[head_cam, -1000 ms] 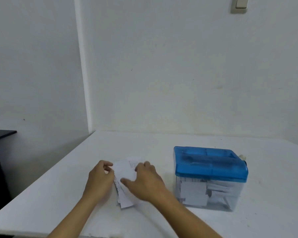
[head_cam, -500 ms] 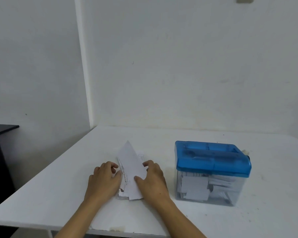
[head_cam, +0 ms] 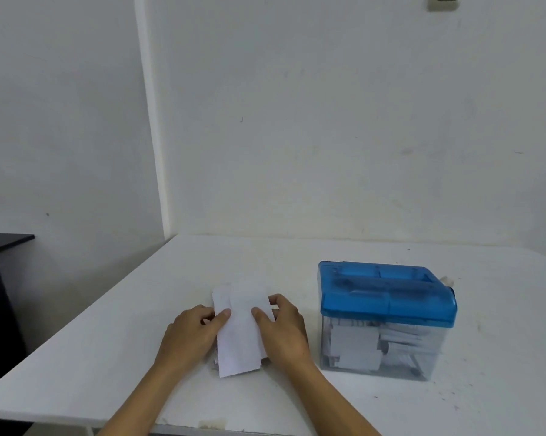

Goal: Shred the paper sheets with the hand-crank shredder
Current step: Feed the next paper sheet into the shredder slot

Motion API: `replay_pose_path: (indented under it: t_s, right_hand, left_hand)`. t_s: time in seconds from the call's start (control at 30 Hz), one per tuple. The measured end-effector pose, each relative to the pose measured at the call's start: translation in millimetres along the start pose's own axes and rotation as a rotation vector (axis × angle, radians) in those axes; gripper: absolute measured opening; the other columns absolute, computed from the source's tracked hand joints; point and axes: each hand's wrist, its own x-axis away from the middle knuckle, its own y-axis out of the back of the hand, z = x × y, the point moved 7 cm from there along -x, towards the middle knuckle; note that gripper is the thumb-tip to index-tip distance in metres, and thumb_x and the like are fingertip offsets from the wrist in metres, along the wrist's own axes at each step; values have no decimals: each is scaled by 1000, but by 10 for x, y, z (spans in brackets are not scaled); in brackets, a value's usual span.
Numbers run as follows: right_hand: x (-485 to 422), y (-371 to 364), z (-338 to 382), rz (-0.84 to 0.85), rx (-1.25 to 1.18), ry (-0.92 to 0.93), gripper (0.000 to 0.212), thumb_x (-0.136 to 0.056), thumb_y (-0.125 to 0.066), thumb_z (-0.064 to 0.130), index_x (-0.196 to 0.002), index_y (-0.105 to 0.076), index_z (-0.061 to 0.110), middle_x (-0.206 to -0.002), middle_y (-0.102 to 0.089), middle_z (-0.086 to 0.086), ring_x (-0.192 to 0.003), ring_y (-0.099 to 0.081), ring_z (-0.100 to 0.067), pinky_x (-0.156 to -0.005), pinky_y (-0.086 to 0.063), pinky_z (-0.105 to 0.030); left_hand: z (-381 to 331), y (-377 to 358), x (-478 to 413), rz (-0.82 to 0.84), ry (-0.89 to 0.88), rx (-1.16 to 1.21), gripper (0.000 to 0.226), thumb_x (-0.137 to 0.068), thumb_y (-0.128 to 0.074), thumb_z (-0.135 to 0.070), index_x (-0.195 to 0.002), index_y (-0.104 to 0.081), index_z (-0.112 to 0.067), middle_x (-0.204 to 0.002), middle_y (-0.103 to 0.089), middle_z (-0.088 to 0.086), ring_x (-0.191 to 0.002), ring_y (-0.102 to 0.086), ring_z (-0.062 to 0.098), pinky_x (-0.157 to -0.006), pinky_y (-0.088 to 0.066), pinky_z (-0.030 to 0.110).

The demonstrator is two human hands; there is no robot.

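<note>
A small stack of white paper sheets (head_cam: 240, 332) lies on the white table (head_cam: 297, 256), slightly fanned. My left hand (head_cam: 191, 335) holds its left edge, thumb on top of the paper. My right hand (head_cam: 284, 328) holds the right edge, thumb pressing the top sheet and fingers curled round the far side. To the right stands the hand-crank shredder (head_cam: 386, 319): a translucent blue lid over a clear bin with paper pieces inside. Its crank (head_cam: 450, 289) is barely visible at the lid's far right end.
The table meets a white wall at the back, and its left edge drops off beside a black cabinet (head_cam: 1, 297). A light switch (head_cam: 443, 3) is high on the wall. Small specks of paper dust lie around the shredder.
The top sheet, tilted up between the hands half a second ago, now lies squared over the stack. Both hands have shifted to hold the stack's two sides with thumbs on top.
</note>
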Motion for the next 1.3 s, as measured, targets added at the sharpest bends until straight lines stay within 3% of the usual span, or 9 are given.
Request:
replay_pose_path:
  t_s: [0.17, 0.4, 0.53, 0.63, 0.77, 0.87, 0.97, 1.07, 1.3]
  right_hand:
    - [-9, 40, 17, -24, 50, 41, 32, -102, -52, 38, -130, -52, 22, -124, -59, 10, -95, -53, -5, -68, -41, -10]
    - [12, 90, 23, -31, -17, 60, 41, -105, -45, 30, -145, -43, 18, -139, -53, 4, -106, -47, -6, -85, -39, -17]
    - [18, 82, 38, -53, -35, 88, 32, -105, -45, 28, -137, -49, 21, -124, -57, 10, -100, -51, -4, -78, -40, -10]
    - [-29, 42, 17, -60, -21, 109, 30, -104, -47, 34, -132, -52, 25, -126, -60, 10, -108, -58, -8, -81, -48, -15]
    - [11, -39, 73, -1, -3, 160, 34, -104, -46, 36, -136, -49, 27, -132, -55, 12, -116, -55, -8, -94, -49, -22]
    - [81, -42, 234, 35, 14, 204, 38, -104, -43, 38, -140, -46, 27, -138, -52, 11, -127, -51, -13, -105, -47, -31]
    - [155, 119, 499, 48, -41, 274, 30, -104, -45, 30, -134, -50, 24, -124, -61, 9, -111, -61, -8, -90, -56, -25]
    - [280, 442, 861, 51, -28, 368, 31, -102, -48, 19, -133, -49, 20, -112, -60, 11, -93, -61, 0, -68, -53, -12]
    - [458, 1071, 1224, 21, 58, 391, 40, -96, -53, 14, -133, -42, 24, -110, -56, 9, -94, -59, -6, -65, -50, -15]
  left_hand:
    - [-17, 85, 30, -46, 2, 164, 20, -92, -70, -31, -77, -76, -22, -71, -70, -4, -66, -61, 19, -64, -42, 30]
    - [88, 54, -1, -66, 50, 70, 17, -88, -72, -42, -82, -73, -26, -76, -71, -5, -71, -66, 14, -70, -51, 36]
    - [94, 55, -27, -115, 56, -135, 37, -83, -73, -53, -99, -54, -25, -93, -60, -12, -84, -61, 14, -75, -46, 36]
    - [108, 100, -18, -177, 70, -24, 49, -84, -67, -59, -109, -44, -24, -102, -53, -8, -90, -59, 20, -81, -48, 41]
    - [-90, 110, 94, -119, -27, 169, 46, -94, -50, -63, -86, -67, -20, -88, -65, -4, -83, -60, 14, -75, -46, 33]
    - [-361, 101, 188, -61, -136, 181, 46, -94, -54, -48, -70, -62, -9, -63, -60, -2, -60, -52, 7, -59, -37, 21]
    - [-679, 200, 163, -102, -235, 228, 31, -99, -60, -28, -71, -62, -15, -64, -62, -6, -59, -53, 8, -59, -39, 19]
    - [-1092, 275, 145, -111, -299, 350, 26, -100, -57, -31, -82, -68, -16, -77, -68, 3, -75, -62, 23, -73, -51, 40]
    - [-1811, 26, 172, 9, -317, 633, 26, -100, -55, -41, -94, -69, -20, -89, -70, 2, -84, -66, 22, -73, -55, 33]
